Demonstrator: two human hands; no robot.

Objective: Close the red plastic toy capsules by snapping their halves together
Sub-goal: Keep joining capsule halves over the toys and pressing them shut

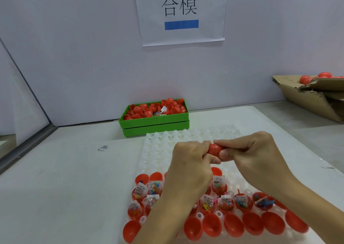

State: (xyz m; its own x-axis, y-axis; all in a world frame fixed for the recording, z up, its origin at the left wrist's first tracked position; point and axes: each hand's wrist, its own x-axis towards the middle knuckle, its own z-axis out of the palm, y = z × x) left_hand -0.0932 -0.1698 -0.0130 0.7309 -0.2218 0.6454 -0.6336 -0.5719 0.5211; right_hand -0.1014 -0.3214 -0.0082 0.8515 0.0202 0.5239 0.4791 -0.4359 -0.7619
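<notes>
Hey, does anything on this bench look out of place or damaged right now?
Two things. A small printed packet lies alone on the table left of the white tray, apart from the filled capsule halves. The cardboard box at far right is torn, its flaps ragged and sagging.

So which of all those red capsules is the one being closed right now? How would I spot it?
Start at the white tray in the middle of the table, below the green bin. Above it the left hand and right hand meet, pinching one red capsule between them. Unlike the open halves sitting in the tray, it is lifted and joined.
</notes>
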